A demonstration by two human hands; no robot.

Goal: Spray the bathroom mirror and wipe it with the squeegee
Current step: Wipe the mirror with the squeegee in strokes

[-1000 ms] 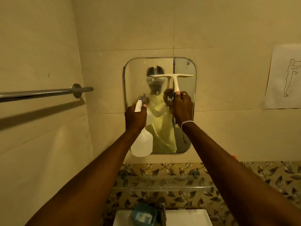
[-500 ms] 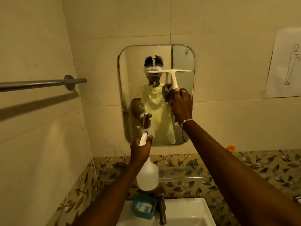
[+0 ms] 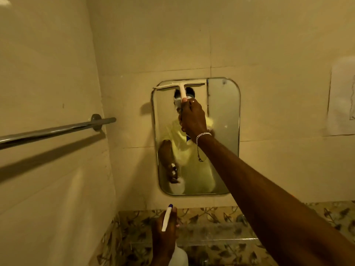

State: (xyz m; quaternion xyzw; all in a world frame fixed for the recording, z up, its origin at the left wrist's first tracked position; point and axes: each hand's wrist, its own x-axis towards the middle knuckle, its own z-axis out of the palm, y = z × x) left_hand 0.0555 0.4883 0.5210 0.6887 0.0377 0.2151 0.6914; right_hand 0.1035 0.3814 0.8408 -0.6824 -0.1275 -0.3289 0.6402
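Note:
A rounded rectangular mirror (image 3: 223, 131) hangs on the beige tiled wall. My right hand (image 3: 193, 117) grips the handle of a white squeegee (image 3: 179, 86), whose blade lies along the mirror's top left edge. Below the mirror, my left hand (image 3: 163, 235) holds a white spray bottle (image 3: 177, 256) by its neck, its white trigger head with a blue tip pointing up. The bottle's lower body is cut off by the frame's bottom edge.
A chrome towel bar (image 3: 48, 131) sticks out from the left wall at mirror height. A glass shelf (image 3: 217, 240) runs under the mirror against a leaf-patterned tile strip. A paper sheet (image 3: 342, 96) is taped to the wall at the right.
My right hand has carried the squeegee from the mirror's middle right up to its top left edge. My left hand has lowered the spray bottle from in front of the mirror to below it.

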